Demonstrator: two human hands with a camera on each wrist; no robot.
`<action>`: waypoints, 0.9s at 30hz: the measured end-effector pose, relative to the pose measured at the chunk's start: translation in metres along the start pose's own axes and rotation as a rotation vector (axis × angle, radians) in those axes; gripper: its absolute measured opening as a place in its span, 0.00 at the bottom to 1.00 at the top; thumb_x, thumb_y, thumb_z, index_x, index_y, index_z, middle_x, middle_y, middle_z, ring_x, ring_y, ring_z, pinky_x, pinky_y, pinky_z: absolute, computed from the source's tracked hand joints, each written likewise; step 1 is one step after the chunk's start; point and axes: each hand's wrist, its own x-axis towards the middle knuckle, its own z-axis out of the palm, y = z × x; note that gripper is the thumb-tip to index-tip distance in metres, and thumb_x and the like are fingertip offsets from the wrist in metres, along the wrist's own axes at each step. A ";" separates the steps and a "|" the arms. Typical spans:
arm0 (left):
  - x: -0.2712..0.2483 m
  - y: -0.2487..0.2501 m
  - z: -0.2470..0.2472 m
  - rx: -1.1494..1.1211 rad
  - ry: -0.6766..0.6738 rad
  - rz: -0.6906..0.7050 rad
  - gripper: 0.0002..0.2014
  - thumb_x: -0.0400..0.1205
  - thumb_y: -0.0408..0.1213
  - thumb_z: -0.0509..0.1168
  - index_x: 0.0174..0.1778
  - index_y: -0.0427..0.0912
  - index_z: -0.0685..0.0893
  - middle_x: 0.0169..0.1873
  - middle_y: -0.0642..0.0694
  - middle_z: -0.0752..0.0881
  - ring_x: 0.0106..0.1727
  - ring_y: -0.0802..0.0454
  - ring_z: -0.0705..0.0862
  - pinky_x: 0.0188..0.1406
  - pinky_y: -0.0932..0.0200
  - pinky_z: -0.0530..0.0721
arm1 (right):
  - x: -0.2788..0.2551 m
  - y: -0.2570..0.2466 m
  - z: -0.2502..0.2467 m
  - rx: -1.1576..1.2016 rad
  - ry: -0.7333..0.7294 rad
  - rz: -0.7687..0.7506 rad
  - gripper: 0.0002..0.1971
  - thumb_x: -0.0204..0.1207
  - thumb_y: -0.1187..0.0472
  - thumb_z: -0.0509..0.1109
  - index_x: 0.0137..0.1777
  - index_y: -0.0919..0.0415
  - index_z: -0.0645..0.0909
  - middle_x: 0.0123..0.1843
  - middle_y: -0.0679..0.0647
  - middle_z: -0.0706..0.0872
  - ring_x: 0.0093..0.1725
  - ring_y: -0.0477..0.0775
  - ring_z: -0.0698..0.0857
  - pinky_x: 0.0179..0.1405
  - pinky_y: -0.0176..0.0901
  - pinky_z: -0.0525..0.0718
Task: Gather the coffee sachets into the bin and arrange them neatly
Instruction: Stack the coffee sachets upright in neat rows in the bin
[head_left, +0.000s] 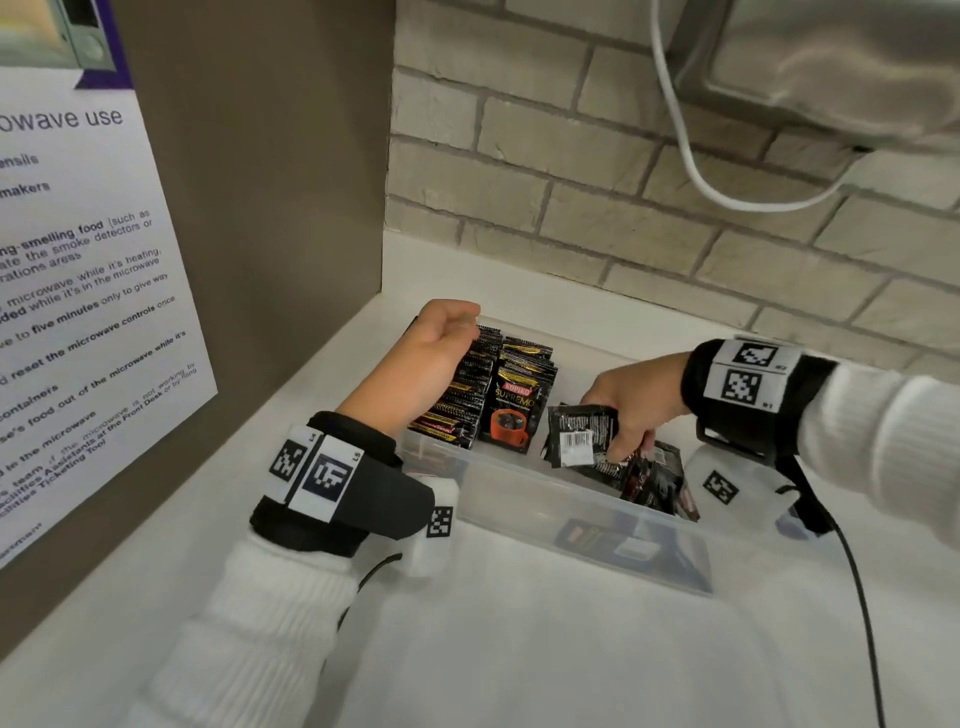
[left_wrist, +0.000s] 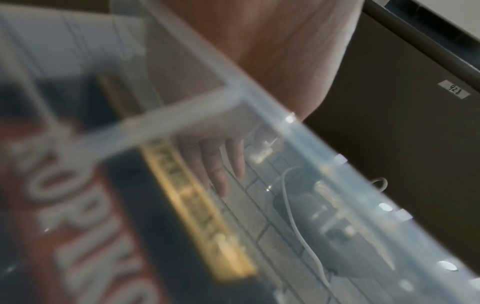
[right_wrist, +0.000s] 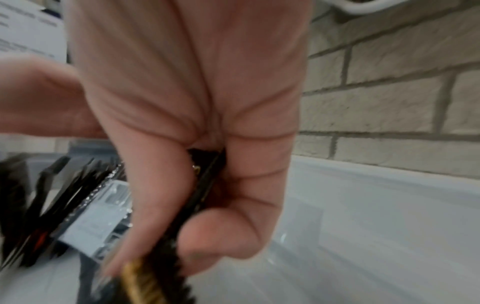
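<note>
Where notice (head_left: 78, 291) flanks, white cable (head_left: 691, 166)

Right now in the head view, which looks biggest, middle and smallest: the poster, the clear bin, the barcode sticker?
1. Poster, though it is nearest the camera.
2. Clear bin.
3. Barcode sticker.

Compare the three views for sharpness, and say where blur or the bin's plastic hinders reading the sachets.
Head view: sharpest, the front upright sachet reads clearly through even light. Left wrist view: shot through the bin wall, sachet lettering badly out of focus. Right wrist view: right hand soft, held sachets smeared.
</note>
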 end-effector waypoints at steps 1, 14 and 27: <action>0.000 0.001 0.000 -0.006 0.003 0.006 0.15 0.87 0.40 0.50 0.70 0.51 0.70 0.69 0.51 0.76 0.66 0.60 0.71 0.64 0.62 0.66 | -0.006 0.003 -0.003 0.026 0.027 0.003 0.10 0.73 0.72 0.72 0.43 0.54 0.80 0.39 0.51 0.85 0.38 0.52 0.84 0.29 0.31 0.85; -0.013 0.024 0.035 -0.291 -0.178 0.031 0.19 0.85 0.47 0.55 0.68 0.43 0.76 0.55 0.49 0.87 0.55 0.54 0.86 0.57 0.60 0.82 | -0.076 0.002 -0.022 0.542 0.371 -0.299 0.13 0.67 0.78 0.73 0.43 0.60 0.79 0.32 0.48 0.88 0.29 0.44 0.84 0.23 0.30 0.78; -0.013 0.028 0.027 -0.561 0.141 0.081 0.05 0.81 0.30 0.64 0.50 0.42 0.82 0.36 0.46 0.87 0.31 0.60 0.85 0.33 0.68 0.84 | -0.064 -0.014 -0.002 1.205 0.999 -0.538 0.27 0.75 0.81 0.55 0.35 0.51 0.86 0.39 0.47 0.89 0.42 0.46 0.87 0.39 0.41 0.88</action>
